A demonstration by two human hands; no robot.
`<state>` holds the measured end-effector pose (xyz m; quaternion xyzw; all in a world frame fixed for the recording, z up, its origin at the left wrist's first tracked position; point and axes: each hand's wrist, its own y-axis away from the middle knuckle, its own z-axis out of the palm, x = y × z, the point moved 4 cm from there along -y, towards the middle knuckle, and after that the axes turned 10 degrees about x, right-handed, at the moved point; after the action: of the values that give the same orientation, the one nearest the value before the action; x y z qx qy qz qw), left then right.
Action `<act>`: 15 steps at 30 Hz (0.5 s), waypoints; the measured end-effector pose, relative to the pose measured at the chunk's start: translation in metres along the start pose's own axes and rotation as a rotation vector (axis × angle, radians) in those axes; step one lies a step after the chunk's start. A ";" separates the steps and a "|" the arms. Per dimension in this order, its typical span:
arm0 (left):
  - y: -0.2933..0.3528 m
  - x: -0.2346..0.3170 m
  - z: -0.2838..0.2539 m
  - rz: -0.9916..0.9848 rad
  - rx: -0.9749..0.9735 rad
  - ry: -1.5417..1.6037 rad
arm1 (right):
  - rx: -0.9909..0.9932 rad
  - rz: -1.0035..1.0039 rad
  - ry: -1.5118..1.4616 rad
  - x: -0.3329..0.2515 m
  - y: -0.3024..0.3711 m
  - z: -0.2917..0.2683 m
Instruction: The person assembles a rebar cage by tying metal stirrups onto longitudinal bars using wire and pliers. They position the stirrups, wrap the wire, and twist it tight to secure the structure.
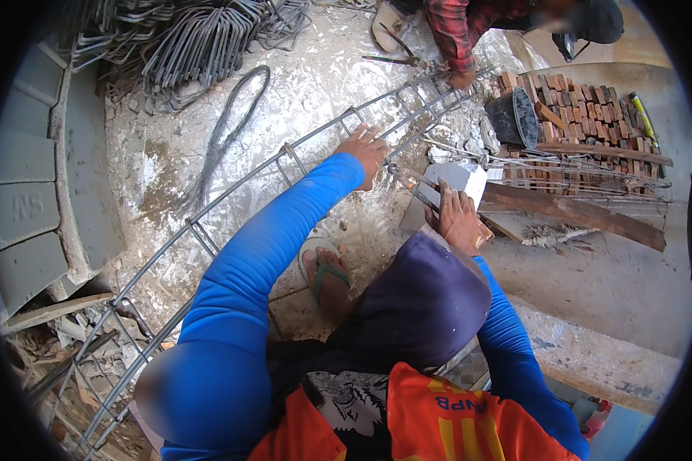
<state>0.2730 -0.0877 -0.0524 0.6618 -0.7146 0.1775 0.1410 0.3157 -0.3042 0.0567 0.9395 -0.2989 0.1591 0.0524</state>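
A long rebar cage (207, 230) lies across the ground from lower left to upper right. My left hand (366, 150), in a blue sleeve, grips one of its long bars at a stirrup. My right hand (457, 217) is closed on a thin metal tool (411, 187) whose tip points at the cage just beside my left hand. Beneath my right hand sits a grey block (463, 178). My foot in a green sandal (324, 274) stands next to the cage, with my dark-covered knee (427, 300) over it.
Another person in a red plaid shirt (457, 31) has a hand (461, 77) on the cage's far end. A pile of bent stirrups (192, 46) and a wire loop (231, 127) lie at the top left. Stacked bricks (592, 115), a black bucket (515, 117) and a plank (577, 211) are on the right.
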 end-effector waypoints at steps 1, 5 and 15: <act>0.000 -0.003 0.002 0.004 0.011 0.003 | -0.066 0.037 -0.018 -0.001 0.002 0.003; 0.000 -0.002 0.008 0.000 -0.023 0.047 | -0.130 0.108 -0.190 -0.003 0.005 0.008; 0.008 -0.005 -0.002 0.053 0.005 0.120 | -0.650 0.820 -1.237 -0.005 0.011 0.018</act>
<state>0.2651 -0.0822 -0.0530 0.6311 -0.7218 0.2221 0.1771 0.3098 -0.3140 0.0380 0.6111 -0.6256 -0.4774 0.0855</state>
